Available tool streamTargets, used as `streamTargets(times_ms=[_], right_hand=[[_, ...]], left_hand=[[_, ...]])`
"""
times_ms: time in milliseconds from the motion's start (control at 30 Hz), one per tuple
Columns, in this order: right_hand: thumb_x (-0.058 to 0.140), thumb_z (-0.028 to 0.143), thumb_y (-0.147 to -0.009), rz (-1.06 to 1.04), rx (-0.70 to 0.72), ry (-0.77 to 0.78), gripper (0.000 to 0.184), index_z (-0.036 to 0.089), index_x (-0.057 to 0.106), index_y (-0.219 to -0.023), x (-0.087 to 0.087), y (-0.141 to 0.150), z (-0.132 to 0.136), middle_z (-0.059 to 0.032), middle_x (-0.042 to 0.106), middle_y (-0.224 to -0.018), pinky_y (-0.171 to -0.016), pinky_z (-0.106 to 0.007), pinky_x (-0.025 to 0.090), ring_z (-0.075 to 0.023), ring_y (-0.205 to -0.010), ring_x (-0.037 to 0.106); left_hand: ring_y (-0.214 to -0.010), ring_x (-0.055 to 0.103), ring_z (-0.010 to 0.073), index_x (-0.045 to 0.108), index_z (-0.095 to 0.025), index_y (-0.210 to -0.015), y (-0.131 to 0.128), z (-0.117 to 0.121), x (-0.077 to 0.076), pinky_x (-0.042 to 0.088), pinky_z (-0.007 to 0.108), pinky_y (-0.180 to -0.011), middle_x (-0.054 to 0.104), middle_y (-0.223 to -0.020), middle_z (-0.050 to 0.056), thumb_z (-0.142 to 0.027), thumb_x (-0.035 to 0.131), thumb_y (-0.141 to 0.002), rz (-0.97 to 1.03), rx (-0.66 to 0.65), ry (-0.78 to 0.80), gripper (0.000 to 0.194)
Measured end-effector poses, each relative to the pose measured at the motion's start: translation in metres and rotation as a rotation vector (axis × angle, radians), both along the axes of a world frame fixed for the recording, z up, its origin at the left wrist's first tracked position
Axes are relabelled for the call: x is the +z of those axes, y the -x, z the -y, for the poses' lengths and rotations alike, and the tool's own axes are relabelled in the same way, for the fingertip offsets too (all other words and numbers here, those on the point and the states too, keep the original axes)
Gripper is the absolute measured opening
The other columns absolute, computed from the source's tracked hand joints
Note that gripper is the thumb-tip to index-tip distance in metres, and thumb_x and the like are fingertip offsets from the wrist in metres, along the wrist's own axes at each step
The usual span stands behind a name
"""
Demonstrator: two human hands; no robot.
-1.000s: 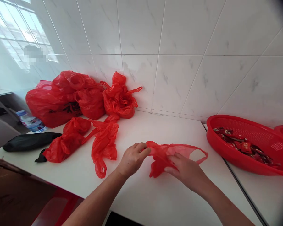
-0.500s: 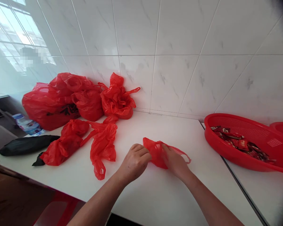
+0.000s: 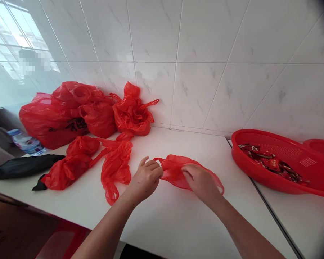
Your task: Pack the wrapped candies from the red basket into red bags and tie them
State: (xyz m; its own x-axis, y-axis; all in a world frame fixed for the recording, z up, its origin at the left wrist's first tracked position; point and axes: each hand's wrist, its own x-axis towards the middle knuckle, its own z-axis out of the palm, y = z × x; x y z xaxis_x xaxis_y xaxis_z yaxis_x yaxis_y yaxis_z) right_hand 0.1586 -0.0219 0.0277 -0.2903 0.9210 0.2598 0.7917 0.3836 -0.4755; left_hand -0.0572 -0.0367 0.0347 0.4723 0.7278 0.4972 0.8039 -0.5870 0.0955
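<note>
A thin red plastic bag [image 3: 175, 167] is stretched sideways between my two hands, just over the white table [image 3: 162, 219]. My left hand [image 3: 148, 176] is closed on the bag's left end. With finger and thumb together, my right hand [image 3: 201, 180] pinches the bag near its middle, and a looped handle trails out to the right behind the wrist. Another limp red bag [image 3: 116, 165] lies crumpled to the left of my left hand, beside a knotted red bag [image 3: 72, 163] whose contents are hidden.
Filled red bags [image 3: 59, 115] and a tied red bag [image 3: 133, 111] stand against the tiled wall. A water bottle [image 3: 25, 142] and a black bundle [image 3: 27, 166] lie at the left. On the right, a red plastic basket [image 3: 259, 183] holds small wrapped packets [image 3: 274, 164].
The bag was bunched up half a second ago and is now drawn out longer. My left hand has shifted left with its end. The view has turned slightly right.
</note>
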Motion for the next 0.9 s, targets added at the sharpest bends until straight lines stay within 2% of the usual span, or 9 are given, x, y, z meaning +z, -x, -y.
streamTargets(times_ms=[100,233,367,467,533,567,667,800,900], right_hand=[[0.030,0.019,-0.087,-0.014,0.079,0.116,0.031,0.019,0.059,-0.077,-0.010,0.012,-0.008,-0.0020,0.061,-0.072,-0.052,-0.024,0.039,-0.0141,-0.064,0.056],[0.041,0.015,-0.079,0.139,-0.003,0.146,0.021,0.019,0.058,-0.067,-0.023,0.001,-0.024,-0.0024,0.057,-0.060,-0.048,-0.024,0.034,-0.0134,-0.055,0.051],[0.052,0.016,-0.071,0.214,0.002,0.113,0.012,0.022,0.056,-0.062,-0.020,-0.004,-0.026,-0.0009,0.053,-0.057,-0.050,-0.025,0.032,-0.0135,-0.055,0.048],[0.054,0.013,-0.068,0.259,0.053,0.089,0.012,0.020,0.054,-0.058,-0.018,0.005,-0.023,-0.0011,0.051,-0.056,-0.053,-0.028,0.031,-0.0145,-0.055,0.049],[0.051,0.011,-0.068,0.280,0.102,0.079,0.014,0.019,0.055,-0.059,-0.019,0.012,-0.022,-0.0009,0.051,-0.056,-0.055,-0.029,0.032,-0.0149,-0.056,0.050],[0.050,0.010,-0.068,0.288,0.125,0.079,0.014,0.019,0.055,-0.059,-0.022,0.014,-0.022,-0.0008,0.052,-0.055,-0.056,-0.029,0.033,-0.0153,-0.056,0.051],[0.050,0.010,-0.072,0.290,0.170,0.089,0.015,0.020,0.061,-0.069,-0.032,0.010,-0.025,-0.0022,0.059,-0.066,-0.063,-0.030,0.039,-0.0177,-0.068,0.055],[0.042,0.010,-0.078,0.161,0.244,0.102,0.042,0.027,0.056,-0.114,-0.045,-0.011,-0.023,-0.0035,0.059,-0.113,-0.079,-0.029,0.042,-0.0178,-0.102,0.053],[0.038,0.003,-0.073,0.142,0.215,0.167,0.050,0.029,0.058,-0.111,-0.047,-0.028,-0.017,-0.0016,0.059,-0.113,-0.068,-0.024,0.041,-0.0162,-0.098,0.055]], left_hand=[[-0.062,0.045,0.0097,0.049,-0.018,-0.065,-0.004,0.008,0.004,0.032,0.040,-0.100,0.051,-0.061,-0.004,0.005,0.036,-0.070,0.040,-0.087,0.046,0.027],[-0.062,0.048,0.0112,0.049,-0.019,-0.065,0.014,0.014,0.022,0.044,0.034,-0.086,0.051,-0.061,-0.003,0.003,0.036,-0.070,0.176,-0.115,0.076,0.026],[-0.096,0.055,0.0191,0.059,-0.021,-0.089,0.017,0.026,0.050,0.046,0.038,-0.084,0.061,-0.099,0.006,0.000,0.038,-0.074,0.307,-0.020,-0.077,0.033],[-0.091,0.059,0.0168,0.058,-0.022,-0.095,-0.013,0.038,0.055,0.051,0.030,-0.076,0.062,-0.101,0.006,-0.001,0.039,-0.075,0.385,-0.268,0.062,0.035],[-0.081,0.061,0.0150,0.059,-0.022,-0.093,-0.040,0.037,0.045,0.052,0.026,-0.069,0.065,-0.091,0.004,-0.003,0.039,-0.074,0.268,-0.473,0.314,0.034],[-0.078,0.062,0.0149,0.059,-0.022,-0.092,-0.052,0.032,0.035,0.052,0.025,-0.067,0.066,-0.090,0.003,-0.003,0.039,-0.075,0.191,-0.461,0.389,0.033],[-0.073,0.062,0.0172,0.060,-0.019,-0.091,-0.073,0.005,0.000,0.050,0.027,-0.059,0.066,-0.088,0.005,-0.003,0.038,-0.075,-0.025,-0.088,0.423,0.032],[-0.094,0.059,0.0284,0.062,-0.015,-0.093,-0.062,-0.026,-0.032,0.043,0.051,-0.088,0.065,-0.094,0.011,-0.006,0.046,-0.074,-0.145,0.026,0.324,0.027],[-0.107,0.050,0.0354,0.062,-0.014,-0.087,-0.040,-0.035,-0.035,0.020,0.068,-0.098,0.062,-0.101,0.014,-0.003,0.052,-0.066,-0.272,0.139,0.209,0.025]])
